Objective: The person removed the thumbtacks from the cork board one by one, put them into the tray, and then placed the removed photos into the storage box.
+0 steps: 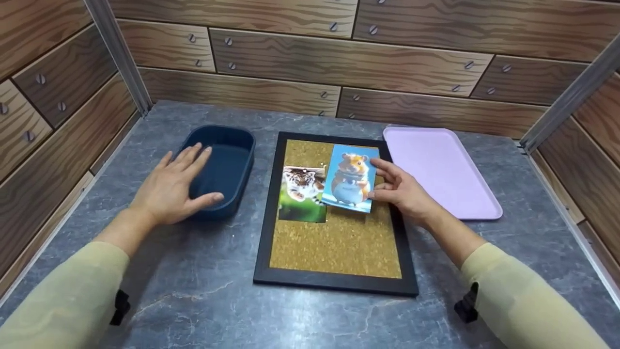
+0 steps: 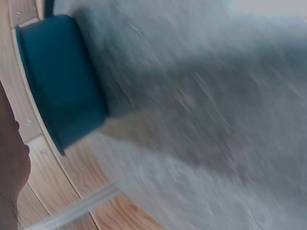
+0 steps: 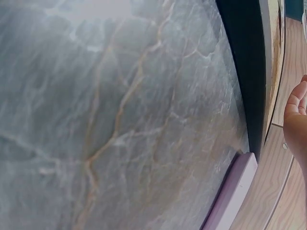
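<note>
Between the thumb and fingers of my right hand point(image 1: 399, 190) is a hamster picture card point(image 1: 349, 179), pinched by its right edge. The card hangs over the upper right of a black-framed cork board point(image 1: 334, 247), and its left edge overlaps a tiger cub picture point(image 1: 302, 196). Small pins show near the tiger picture's edges. My left hand point(image 1: 169, 186) is spread, fingers straight, above a dark blue bin point(image 1: 225, 167); whether it touches the rim I cannot tell. In the right wrist view only part of my right hand point(image 3: 296, 112) shows, at the right edge.
A pale purple tray point(image 1: 443, 174) lies right of the board, close to its frame. Wood-patterned walls point(image 1: 290, 53) with metal corner posts enclose the back and sides of the grey marbled table point(image 1: 232, 305).
</note>
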{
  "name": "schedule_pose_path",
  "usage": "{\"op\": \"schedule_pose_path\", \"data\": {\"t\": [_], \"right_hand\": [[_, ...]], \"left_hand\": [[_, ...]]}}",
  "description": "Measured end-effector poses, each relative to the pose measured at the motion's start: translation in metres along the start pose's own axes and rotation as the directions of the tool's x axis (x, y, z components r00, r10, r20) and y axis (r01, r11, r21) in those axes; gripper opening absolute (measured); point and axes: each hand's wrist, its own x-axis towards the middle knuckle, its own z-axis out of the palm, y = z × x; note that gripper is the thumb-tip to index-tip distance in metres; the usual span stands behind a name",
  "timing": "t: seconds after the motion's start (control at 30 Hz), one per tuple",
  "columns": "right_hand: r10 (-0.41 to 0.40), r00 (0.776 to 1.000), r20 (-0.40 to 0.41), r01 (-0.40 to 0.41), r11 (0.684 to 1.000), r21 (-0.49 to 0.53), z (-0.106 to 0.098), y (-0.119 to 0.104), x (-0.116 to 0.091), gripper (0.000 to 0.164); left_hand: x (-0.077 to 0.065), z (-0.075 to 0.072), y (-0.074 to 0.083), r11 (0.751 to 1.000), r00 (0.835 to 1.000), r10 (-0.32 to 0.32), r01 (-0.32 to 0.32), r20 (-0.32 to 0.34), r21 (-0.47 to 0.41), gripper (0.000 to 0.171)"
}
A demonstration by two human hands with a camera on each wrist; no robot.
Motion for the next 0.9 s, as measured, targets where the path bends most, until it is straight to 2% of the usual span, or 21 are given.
{"op": "schedule_pose_path", "data": {"t": [0.3, 0.53, 0.7, 0.9], "right_hand": [[0.002, 1.000, -0.012, -0.002, 1.000, -0.001, 0.001, -0.002, 0.000, 0.086], [-0.001, 1.000, -0.002, 0.001, 1.000, -0.005, 0.005, -0.007, 0.001, 0.085], [-0.002, 1.000, 0.011, 0.002, 1.000, -0.006, 0.007, -0.010, 0.001, 0.085], [0.007, 1.000, 0.017, -0.007, 1.000, -0.025, 0.010, -0.014, 0.003, 0.086]], "left_hand": [[-0.011, 0.002, -0.022, 0.992, 0.991, -0.114, 0.117, 0.076, -0.047, 0.112], [-0.022, 0.004, -0.037, 0.977, 0.970, -0.186, 0.200, 0.156, -0.075, 0.124], [-0.028, 0.004, -0.044, 0.969, 0.956, -0.212, 0.233, 0.202, -0.086, 0.132], [-0.027, 0.004, -0.045, 0.966, 0.944, -0.218, 0.245, 0.246, -0.085, 0.132]]}}
